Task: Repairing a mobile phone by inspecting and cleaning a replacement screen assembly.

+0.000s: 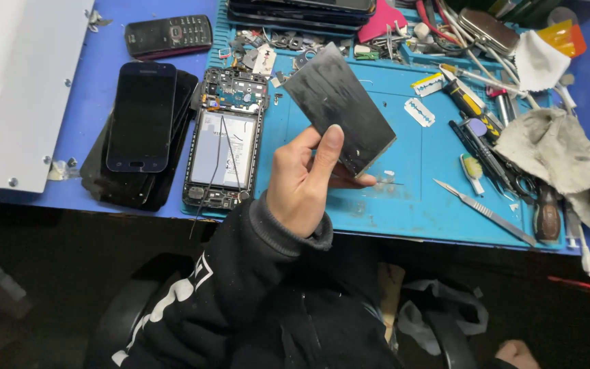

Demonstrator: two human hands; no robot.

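Right now left hand (303,181) pinches dark rectangular panel (339,116) by lower edge, thumb on face, tilted above blue repair mat (404,198). Best: grip edges only, keep clear of razor blades (419,111). Right hand (517,354) low in lap, grip can't tell.

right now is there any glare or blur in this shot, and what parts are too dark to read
Head view: the dark panel held in the left hand shows a dull grey sheen, not hard glare; the blue mat is evenly lit and sharp; the area below the table edge is nearly black; the right hand is barely visible at the bottom edge.
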